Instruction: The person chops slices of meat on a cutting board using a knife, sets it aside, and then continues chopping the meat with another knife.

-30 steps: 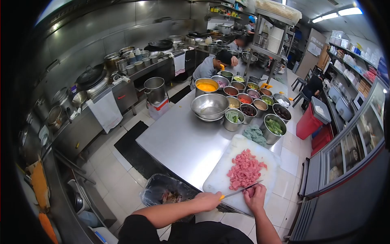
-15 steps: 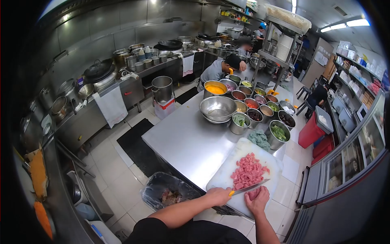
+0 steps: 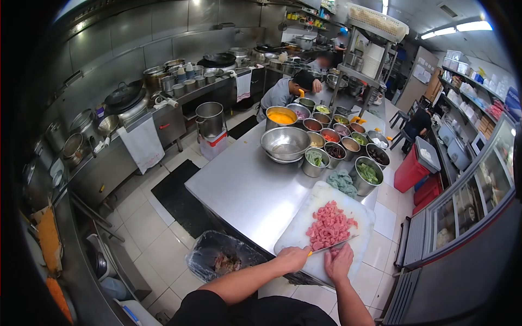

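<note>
My left hand [image 3: 292,259] is closed round the yellow handle of a kitchen knife [image 3: 333,245]. The blade points right, across the near edge of a heap of cut raw meat [image 3: 330,226]. Beside the blade, my right hand [image 3: 338,262] is curled over a piece of raw meat, mostly hidden under the fingers. Both hands are over the near part of a white cutting board [image 3: 293,233], which lies at the corner of a steel table [image 3: 234,190].
Beyond the board are a green cloth [image 3: 341,182], a pot of green leaves [image 3: 367,173], a large steel bowl [image 3: 285,142] and several ingredient pots. A plastic-lined bin [image 3: 204,255] stands left of the table. A co-worker [image 3: 280,92] leans at the table's far left side.
The knife blade has turned and shows narrower, close against the pile's near edge. My right hand stays at the meat. The whole view has shifted slightly.
</note>
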Demonstrator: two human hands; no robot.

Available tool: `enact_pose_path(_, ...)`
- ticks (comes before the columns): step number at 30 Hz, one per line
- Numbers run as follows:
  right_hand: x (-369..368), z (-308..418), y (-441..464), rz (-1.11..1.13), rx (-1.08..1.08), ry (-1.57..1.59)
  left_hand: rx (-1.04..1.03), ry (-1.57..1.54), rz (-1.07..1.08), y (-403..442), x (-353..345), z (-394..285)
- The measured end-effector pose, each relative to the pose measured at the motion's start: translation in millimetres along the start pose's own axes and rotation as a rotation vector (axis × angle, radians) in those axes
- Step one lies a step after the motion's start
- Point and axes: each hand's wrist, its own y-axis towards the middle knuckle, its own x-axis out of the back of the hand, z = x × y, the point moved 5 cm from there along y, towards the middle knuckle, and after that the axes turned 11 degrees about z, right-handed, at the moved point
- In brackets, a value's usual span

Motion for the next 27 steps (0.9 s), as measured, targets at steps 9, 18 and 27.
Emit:
enact_pose_path(9,21.1,-17.6,0.5,0.089,0.025,0.354,-0.007,-0.037,0.045,-18.4,10.4,-11.7)
enact_pose_path(18,15.5,-21.6,-6.3,0.007,0.072,0.296,-0.05,-0.062,-0.025,-15.7,10.8,-41.3)
enact_pose_path(27,17.6,-9.8,-1.3,-0.064,0.136,0.188,-0.025,-0.05,0.033,-16.4,-0.5,-34.7)
